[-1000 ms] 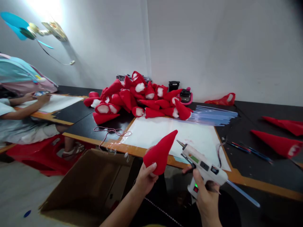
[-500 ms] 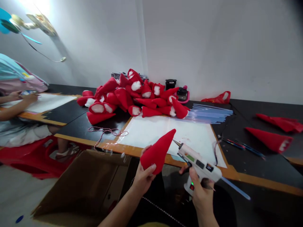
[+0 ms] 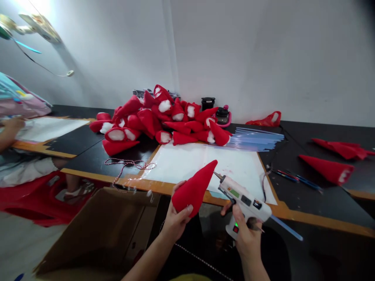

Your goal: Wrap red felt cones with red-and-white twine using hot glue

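Note:
A red felt cone [image 3: 193,190] is gripped in my left hand [image 3: 177,220], its tip pointing up and to the right. My right hand [image 3: 244,234] is wrapped round the handle of a white hot glue gun [image 3: 246,201], and a clear glue stick [image 3: 287,227] juts from its back end. The nozzle is close to the cone's upper right edge; whether they touch I cannot tell. Beyond both hands lies a white sheet [image 3: 234,162] on the table. Some fingers of each hand are hidden behind what they hold.
A heap of stuffed red cones [image 3: 149,121] stands near the wall, beside several glue sticks [image 3: 254,139]. Twisted cord [image 3: 129,162] lies at the left. Pens [image 3: 295,177] and red felt cones [image 3: 328,168] are rightward. Below sits an open cardboard box [image 3: 96,230]; a co-worker's arm [image 3: 10,130] is far left.
The view has turned slightly, so the table and heap sit a little further left. The glue gun's nozzle is slightly closer to the cone. Both hands keep their holds.

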`<state>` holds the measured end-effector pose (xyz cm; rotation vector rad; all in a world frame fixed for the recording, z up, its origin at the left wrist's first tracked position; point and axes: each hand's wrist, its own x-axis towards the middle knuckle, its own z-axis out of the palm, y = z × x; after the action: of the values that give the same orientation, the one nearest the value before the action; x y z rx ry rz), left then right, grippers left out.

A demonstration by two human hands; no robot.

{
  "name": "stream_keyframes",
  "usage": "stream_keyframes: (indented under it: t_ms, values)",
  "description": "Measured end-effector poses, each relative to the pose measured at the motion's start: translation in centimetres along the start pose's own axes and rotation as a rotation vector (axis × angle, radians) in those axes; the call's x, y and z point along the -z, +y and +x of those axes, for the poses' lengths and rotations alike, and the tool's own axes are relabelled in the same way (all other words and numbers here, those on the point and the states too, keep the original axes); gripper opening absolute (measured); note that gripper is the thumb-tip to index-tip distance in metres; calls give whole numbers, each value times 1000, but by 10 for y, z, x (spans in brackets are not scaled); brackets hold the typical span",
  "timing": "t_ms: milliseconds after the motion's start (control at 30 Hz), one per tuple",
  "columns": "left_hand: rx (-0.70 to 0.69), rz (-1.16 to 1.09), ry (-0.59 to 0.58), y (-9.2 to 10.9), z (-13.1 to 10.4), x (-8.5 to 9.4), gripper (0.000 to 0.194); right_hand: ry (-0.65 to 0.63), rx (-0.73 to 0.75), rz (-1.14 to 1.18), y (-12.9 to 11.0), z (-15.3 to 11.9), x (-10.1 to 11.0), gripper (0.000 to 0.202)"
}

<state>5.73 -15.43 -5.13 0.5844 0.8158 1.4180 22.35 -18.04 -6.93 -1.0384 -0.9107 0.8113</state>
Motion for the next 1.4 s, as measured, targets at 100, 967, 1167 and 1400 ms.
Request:
stream_keyframes:
  t_ms: [100,967,1167,1400]
  values:
    - [-6,-4,2,-1,1,0,80,44,1,10,-1,-1,-2,26]
    - [-1272,1138,-185,-19,14,31,53,112,72,-292,-32,1,11,26]
    - [-1295,1150,-158,-18,15,31,56,226,65,-200,-29,-2,3,22]
    - [-1274,1177,-83,-22,18,33,56,68,-94,-620,-6,72,44,43]
